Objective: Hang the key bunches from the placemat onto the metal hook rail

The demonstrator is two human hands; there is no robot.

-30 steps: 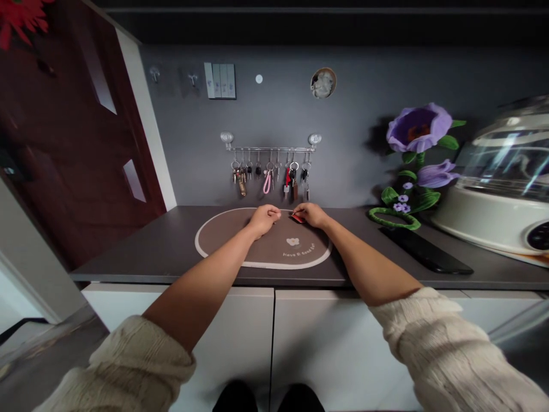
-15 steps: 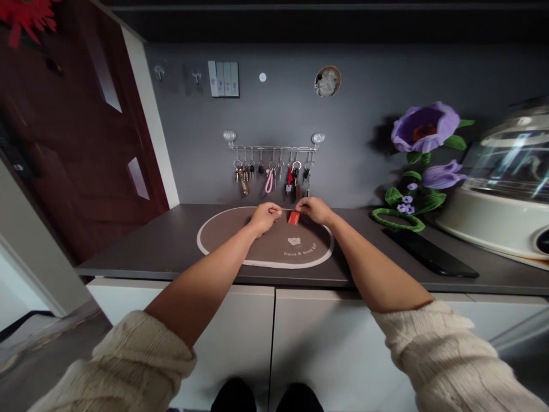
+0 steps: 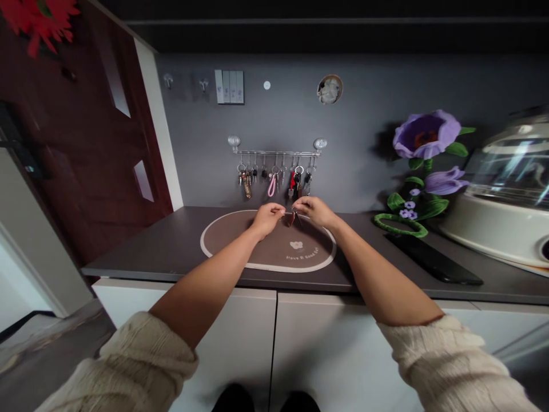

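Note:
My right hand (image 3: 315, 210) pinches a key ring just above the brown oval mat (image 3: 231, 240). From its fingertips hangs a small red tag (image 3: 291, 220), now seen nearly edge-on, with a dark thin piece beside it. Close by on the left, my left hand (image 3: 267, 218) has thumb and forefinger pressed together; whatever they hold is too small to make out. Behind both hands, a clear wall rail (image 3: 278, 153) carries several key bunches, among them one with a pink strap (image 3: 271, 185) and one with a red strap (image 3: 292, 181).
On the counter to the right lie a black phone-like slab (image 3: 433, 260) and a green ring (image 3: 401, 226) below purple plush flowers (image 3: 429, 134). A large cream appliance (image 3: 480, 226) with a clear lid stands at the far right. A dark red door (image 3: 94, 149) is at left.
The red tag has turned from face-on to nearly edge-on. My right hand has shifted slightly left, closer to my left hand. The view has tilted up a little.

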